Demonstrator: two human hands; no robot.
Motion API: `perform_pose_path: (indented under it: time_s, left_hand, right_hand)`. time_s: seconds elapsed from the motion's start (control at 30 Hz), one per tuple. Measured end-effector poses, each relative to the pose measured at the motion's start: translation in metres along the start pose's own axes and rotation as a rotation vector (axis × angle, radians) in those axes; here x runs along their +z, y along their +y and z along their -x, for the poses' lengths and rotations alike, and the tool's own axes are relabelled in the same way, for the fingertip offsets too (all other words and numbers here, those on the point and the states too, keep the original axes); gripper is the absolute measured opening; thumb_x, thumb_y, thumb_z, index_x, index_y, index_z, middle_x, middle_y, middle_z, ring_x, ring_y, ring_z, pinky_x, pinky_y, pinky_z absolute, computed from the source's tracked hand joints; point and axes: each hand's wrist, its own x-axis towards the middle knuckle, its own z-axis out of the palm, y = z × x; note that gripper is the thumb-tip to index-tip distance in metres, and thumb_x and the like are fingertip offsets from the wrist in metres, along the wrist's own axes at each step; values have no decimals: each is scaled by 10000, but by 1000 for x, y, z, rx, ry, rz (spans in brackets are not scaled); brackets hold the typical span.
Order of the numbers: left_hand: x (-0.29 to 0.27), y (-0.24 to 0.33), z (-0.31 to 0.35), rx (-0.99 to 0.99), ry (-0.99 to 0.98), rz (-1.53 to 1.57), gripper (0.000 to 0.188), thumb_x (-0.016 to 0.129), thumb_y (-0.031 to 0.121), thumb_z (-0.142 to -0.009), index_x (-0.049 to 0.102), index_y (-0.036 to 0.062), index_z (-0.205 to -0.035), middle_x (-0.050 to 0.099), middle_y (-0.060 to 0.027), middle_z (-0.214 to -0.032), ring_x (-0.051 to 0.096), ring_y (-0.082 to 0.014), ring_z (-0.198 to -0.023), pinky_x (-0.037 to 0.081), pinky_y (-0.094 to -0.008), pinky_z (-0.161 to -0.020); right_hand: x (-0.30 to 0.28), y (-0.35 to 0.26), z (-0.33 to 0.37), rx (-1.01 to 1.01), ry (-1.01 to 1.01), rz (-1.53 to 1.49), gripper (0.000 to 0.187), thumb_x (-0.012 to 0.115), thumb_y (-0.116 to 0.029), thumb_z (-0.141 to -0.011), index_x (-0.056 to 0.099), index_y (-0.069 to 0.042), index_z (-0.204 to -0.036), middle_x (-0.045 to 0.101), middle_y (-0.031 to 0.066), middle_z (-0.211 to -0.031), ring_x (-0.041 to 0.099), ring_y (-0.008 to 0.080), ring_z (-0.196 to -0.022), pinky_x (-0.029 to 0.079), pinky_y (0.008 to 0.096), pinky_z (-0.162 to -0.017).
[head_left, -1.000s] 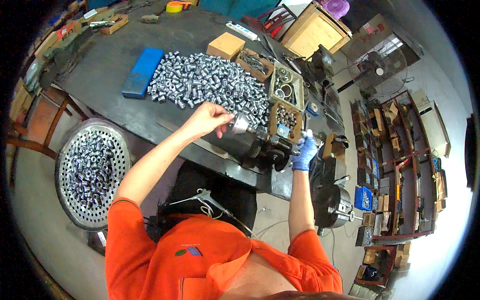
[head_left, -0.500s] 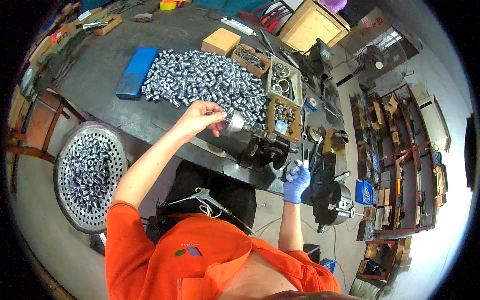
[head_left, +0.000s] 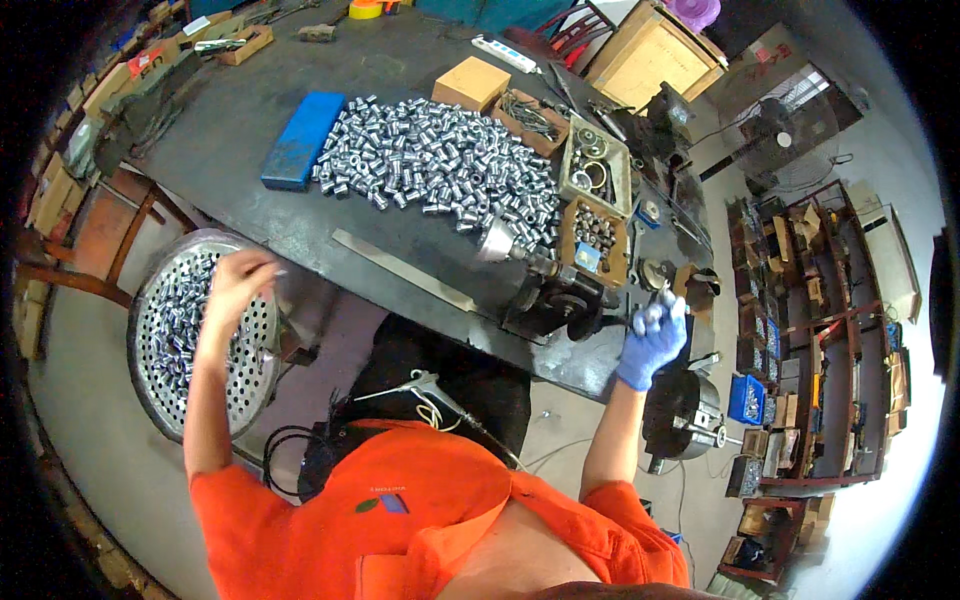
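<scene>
Sleeves of shiny metal lie in one wide heap on the dark table, and more sleeves are gathered in the round perforated pan, which is located at the left, beside the table. The bare left hand is over the upper right part of this pan. Its fingers are bent and narrow, with the tips close together; they are blurred, so I cannot tell whether they hold a sleeve. The right hand, in a blue glove, is near the dark handwheel of the small machine at the table's edge. Its fingers are curled, but I cannot tell whether they hold something. The conical metal head of this machine is just beside the heap. A flat metal strip lies near the table's edge. A blue box is at the heap's left side.
</scene>
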Motion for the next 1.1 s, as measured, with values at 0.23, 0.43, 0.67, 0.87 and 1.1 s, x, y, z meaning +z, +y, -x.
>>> perform_pose_path:
  time_s: [0.23,0.43,0.67,0.87,1.1]
  left_hand:
    - [-63,-16,36,-37,314,-1064,147,610,116,-733,600,4,-827,605,-210,-766,598,-363,-758,469,-415,-670]
    - [89,27,-55,415,133,-769,205,581,209,-758,609,89,-922,620,-174,-807,597,-348,-790,473,-437,-696]
    - [164,2,-137,300,-43,-1101,234,551,178,-759,533,24,-934,636,-160,-774,628,-309,-742,489,-435,-656]
    - [153,10,-114,264,-95,-464,182,587,122,-740,582,-7,-867,628,-148,-732,627,-235,-621,486,-346,-574]
    - [180,94,-67,138,-639,521,228,588,120,-829,580,-52,-979,622,-95,-737,621,-163,-621,481,-264,-609]
  right_hand:
    - [-56,38,51,185,88,123,302,558,-298,-866,571,3,-872,464,-4,-553,371,43,-419,276,185,-332]
    - [-73,91,-1,233,254,123,195,518,-216,-890,502,-94,-740,436,-40,-575,361,34,-432,281,174,-367]
    - [-70,89,0,400,59,-87,195,519,-226,-883,545,-56,-792,442,-41,-573,385,44,-430,281,169,-366]
    - [-66,79,19,315,48,-35,203,504,-261,-900,544,-74,-833,499,-31,-631,421,44,-469,288,172,-368]
    - [-67,80,21,328,117,-24,189,505,-249,-901,546,-74,-842,497,-32,-641,448,37,-499,296,159,-367]
